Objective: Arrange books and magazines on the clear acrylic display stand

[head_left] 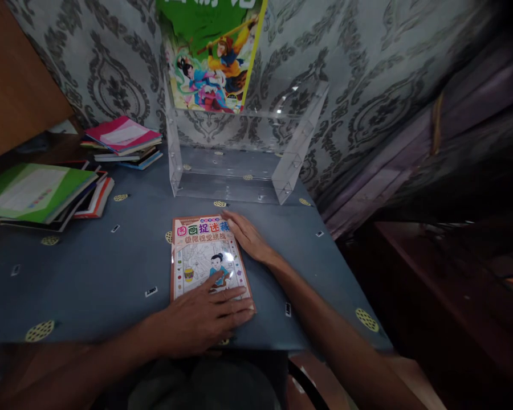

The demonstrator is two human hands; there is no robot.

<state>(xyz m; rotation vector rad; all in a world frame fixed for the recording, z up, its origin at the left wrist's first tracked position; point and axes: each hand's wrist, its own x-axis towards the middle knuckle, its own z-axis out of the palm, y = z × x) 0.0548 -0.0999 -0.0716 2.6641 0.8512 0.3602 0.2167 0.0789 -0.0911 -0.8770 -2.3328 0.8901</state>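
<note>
On the orange-bordered book, left hand; at its edge, right hand.

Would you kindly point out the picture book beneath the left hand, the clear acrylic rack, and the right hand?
Picture book (203, 257): head view, drawing on its front cover.
Clear acrylic rack (297, 151): head view, its side panel at image right.
Right hand (250, 238): head view, back of the hand.

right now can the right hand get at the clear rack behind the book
Probably yes: the right hand is at the upper right edge of the book, and nothing seems to stand between it and the clear rack.
</note>
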